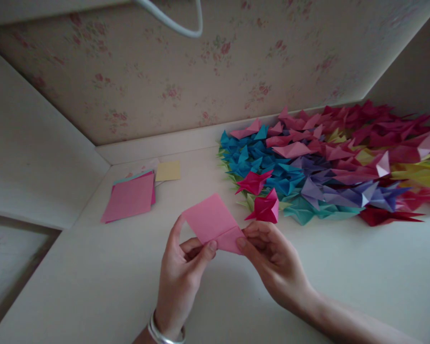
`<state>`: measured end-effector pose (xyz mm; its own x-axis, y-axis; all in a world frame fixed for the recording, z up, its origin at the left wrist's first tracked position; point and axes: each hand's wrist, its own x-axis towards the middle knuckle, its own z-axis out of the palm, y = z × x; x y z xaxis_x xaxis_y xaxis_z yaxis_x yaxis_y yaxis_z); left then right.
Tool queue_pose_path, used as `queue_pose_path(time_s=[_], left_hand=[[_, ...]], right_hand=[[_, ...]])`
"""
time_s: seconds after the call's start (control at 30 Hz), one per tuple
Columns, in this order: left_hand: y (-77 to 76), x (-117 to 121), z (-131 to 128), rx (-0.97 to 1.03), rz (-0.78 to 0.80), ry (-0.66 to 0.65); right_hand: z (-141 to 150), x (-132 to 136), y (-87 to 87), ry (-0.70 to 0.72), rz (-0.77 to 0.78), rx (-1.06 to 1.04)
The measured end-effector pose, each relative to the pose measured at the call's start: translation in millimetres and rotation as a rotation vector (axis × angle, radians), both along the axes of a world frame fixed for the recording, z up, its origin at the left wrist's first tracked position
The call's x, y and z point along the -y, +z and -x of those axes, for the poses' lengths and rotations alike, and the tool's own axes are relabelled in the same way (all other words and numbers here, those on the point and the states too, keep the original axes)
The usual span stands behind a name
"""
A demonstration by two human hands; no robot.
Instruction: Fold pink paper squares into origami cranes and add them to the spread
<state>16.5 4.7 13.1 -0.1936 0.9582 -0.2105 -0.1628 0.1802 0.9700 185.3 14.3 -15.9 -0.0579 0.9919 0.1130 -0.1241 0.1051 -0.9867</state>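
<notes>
A pink sheet of origami paper point(212, 217) is held up above the white table, its lower right part folded over along a crease. My left hand point(186, 267) pinches its lower edge between thumb and fingers, with the index finger stretched up to the left corner. At the right corner, the thumb and fingers of my right hand point(272, 258) grip the folded flap. Just beyond the paper lie two magenta folded paper pieces point(267, 208), close to my right fingertips. The undersides of the fingers behind the sheet are hidden.
A large heap of folded paper pieces point(308, 162) in many colours covers the back right of the table point(129, 267). At the back left lie a stack of pink paper squares point(131, 198) and a small yellow square point(168, 170). A white cable point(175, 26) hangs before the flowered wall.
</notes>
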Motion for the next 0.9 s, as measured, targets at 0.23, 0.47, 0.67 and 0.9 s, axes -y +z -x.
queue_pose_path(time_s=[0.23,0.47,0.67,0.9], left_hand=[[-5.1,-0.9,5.6,-0.058,0.129,-0.235],[-3.7,6.2,8.2,-0.343,-0.006,-0.223],[1.1,5.2,6.6,-0.367,-0.035,-0.251],[1.3,5.7,2.8,-0.408,-0.046,-0.308]], right_hand=[[-0.8,-0.7,0.1,0.054,0.024,-0.011],[-1.7,0.1,-0.7,0.081,0.075,-0.041],[1.7,-1.1,10.5,0.301,0.203,-0.207],[3.4,-3.5,11.3,0.354,0.378,-0.181]])
